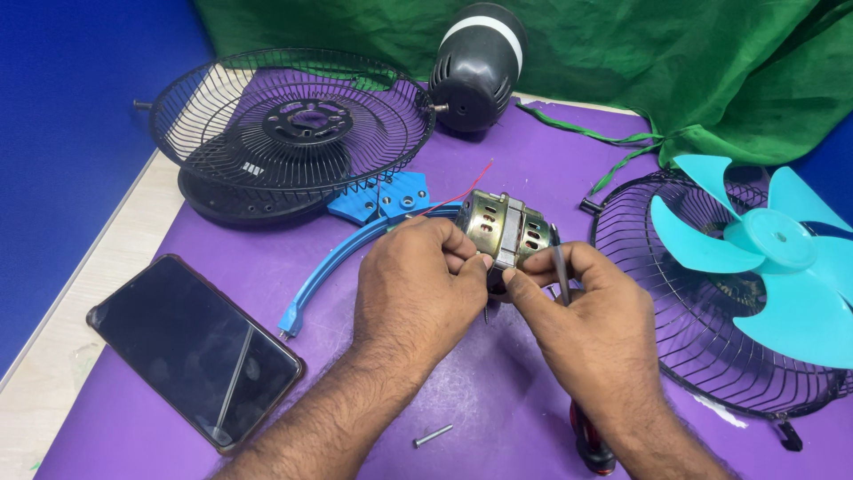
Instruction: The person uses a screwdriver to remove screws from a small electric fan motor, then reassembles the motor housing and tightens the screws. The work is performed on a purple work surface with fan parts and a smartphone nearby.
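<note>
Metal fan motor [503,229] upright (axis vertical), both hands [418,284] clamped on it.

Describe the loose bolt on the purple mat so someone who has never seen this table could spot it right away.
Start at the purple mat and find the dark phone lying at its left. To the phone's right, near the mat's front edge below the left hand, lies the bolt. It is a short silvery metal pin lying alone, far smaller than anything near it.

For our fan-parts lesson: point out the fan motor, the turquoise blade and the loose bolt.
fan motor [499,227], head view, metal casing.
turquoise blade [773,242], head view, hub.
loose bolt [433,436], head view, shank.
</note>
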